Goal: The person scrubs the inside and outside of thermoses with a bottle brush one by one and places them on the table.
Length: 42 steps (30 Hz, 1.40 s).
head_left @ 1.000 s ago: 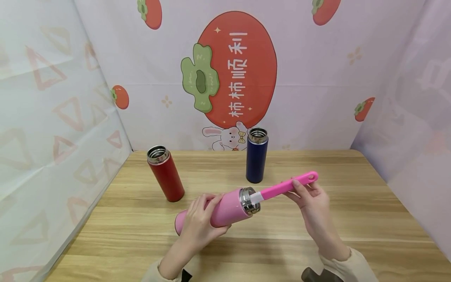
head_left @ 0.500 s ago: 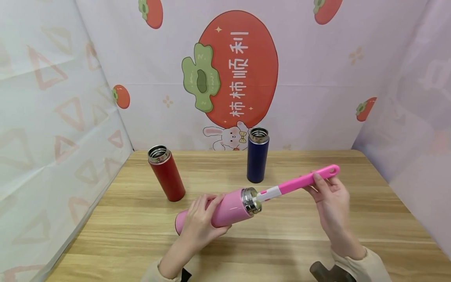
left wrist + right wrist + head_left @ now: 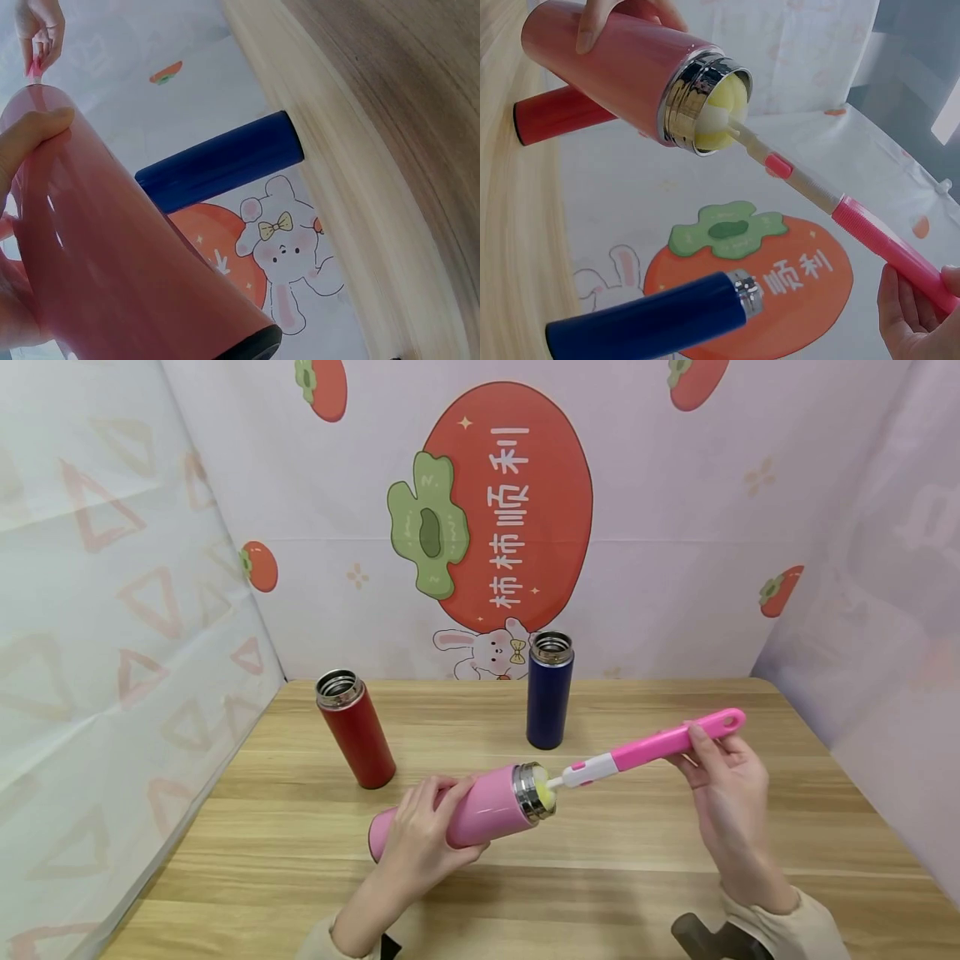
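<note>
**Brush at the flask's mouth**

A wood table (image 3: pixel 675 827) stands before a persimmon-print backdrop (image 3: pixel 510 510), with a red flask (image 3: pixel 356 727) and a blue flask (image 3: pixel 549 691) upright behind. The left hand (image 3: pixel 423 839) grips the pink flask (image 3: pixel 465 810), tilted above the table. The right hand (image 3: pixel 723 777) pinches the brush (image 3: pixel 645 747) handle — its yellow sponge (image 3: pixel 724 109) sits just inside the steel rim. This looks like the scrubbing step; the next stroke needs the brush kept in line with the bore.
</note>
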{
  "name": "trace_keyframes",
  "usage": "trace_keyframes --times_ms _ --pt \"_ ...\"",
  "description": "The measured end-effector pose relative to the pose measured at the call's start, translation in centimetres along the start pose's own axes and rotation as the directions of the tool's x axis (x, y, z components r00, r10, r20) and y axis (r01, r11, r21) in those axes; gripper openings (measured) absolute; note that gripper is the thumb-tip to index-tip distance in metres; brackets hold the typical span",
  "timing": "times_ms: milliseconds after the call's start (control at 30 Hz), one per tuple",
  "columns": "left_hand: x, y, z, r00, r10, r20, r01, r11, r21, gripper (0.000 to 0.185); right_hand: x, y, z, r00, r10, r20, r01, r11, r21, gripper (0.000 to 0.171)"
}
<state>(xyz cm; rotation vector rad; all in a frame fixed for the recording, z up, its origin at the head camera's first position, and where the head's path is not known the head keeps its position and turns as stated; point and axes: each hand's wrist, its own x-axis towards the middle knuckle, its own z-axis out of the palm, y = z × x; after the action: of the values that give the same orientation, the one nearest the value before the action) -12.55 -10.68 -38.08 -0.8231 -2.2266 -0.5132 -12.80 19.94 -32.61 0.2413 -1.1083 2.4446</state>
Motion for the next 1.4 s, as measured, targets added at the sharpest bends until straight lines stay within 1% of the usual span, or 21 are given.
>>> trace_keyframes --times_ms 33,167,233,267,367,500,767,867,1067,1400 --pt "0.0 0.0 0.0 1.000 0.001 0.000 -0.001 1.000 0.001 0.074 0.2 0.2 -0.7 1.000 -0.010 0.027 0.009 0.999 0.033 0.010" --pt "0.0 -0.2 0.0 1.000 0.010 -0.003 -0.010 1.000 0.002 0.074 0.5 -0.1 -1.5 1.000 -0.016 0.016 0.015 0.999 0.040 0.012" --pt "-0.1 -0.3 0.0 1.000 0.011 0.000 -0.011 1.000 0.002 0.074 0.5 -0.4 -1.4 1.000 -0.008 0.025 0.007 0.998 0.062 0.013" --pt "-0.1 -0.4 0.0 1.000 0.012 0.001 -0.012 1.000 0.002 0.075 0.3 -0.7 -0.9 1.000 -0.003 -0.004 0.003 0.999 0.033 0.012" --pt "-0.1 -0.6 0.0 1.000 0.016 0.001 -0.016 1.000 0.000 0.074 0.2 -1.0 -0.7 1.000 0.013 -0.016 -0.012 0.999 0.047 0.011" --pt "-0.1 -0.7 0.0 1.000 0.018 0.003 -0.018 1.000 0.002 0.074 0.3 -1.2 -0.6 0.999 0.012 -0.046 -0.011 1.000 0.029 0.011" --pt "-0.3 -0.9 -0.3 0.999 -0.012 0.035 0.012 1.000 0.007 0.069 0.5 -1.7 -0.9 0.999 0.000 -0.052 0.002 0.999 0.034 0.011" --pt "-0.4 -1.0 -0.3 1.000 -0.003 0.026 0.002 1.000 0.008 0.070 0.7 -1.9 -1.1 0.999 -0.010 -0.048 0.012 0.999 0.036 0.012" --pt "-0.4 -1.1 -0.3 1.000 0.020 0.013 -0.020 1.000 0.004 0.073 0.9 -2.4 -1.5 0.999 0.004 -0.039 -0.001 0.997 0.079 0.013" --pt "-0.2 -1.0 -0.2 0.999 0.032 0.012 -0.032 0.999 -0.009 0.074 0.9 -3.3 -2.1 0.999 0.019 -0.036 -0.014 0.993 0.116 0.015"
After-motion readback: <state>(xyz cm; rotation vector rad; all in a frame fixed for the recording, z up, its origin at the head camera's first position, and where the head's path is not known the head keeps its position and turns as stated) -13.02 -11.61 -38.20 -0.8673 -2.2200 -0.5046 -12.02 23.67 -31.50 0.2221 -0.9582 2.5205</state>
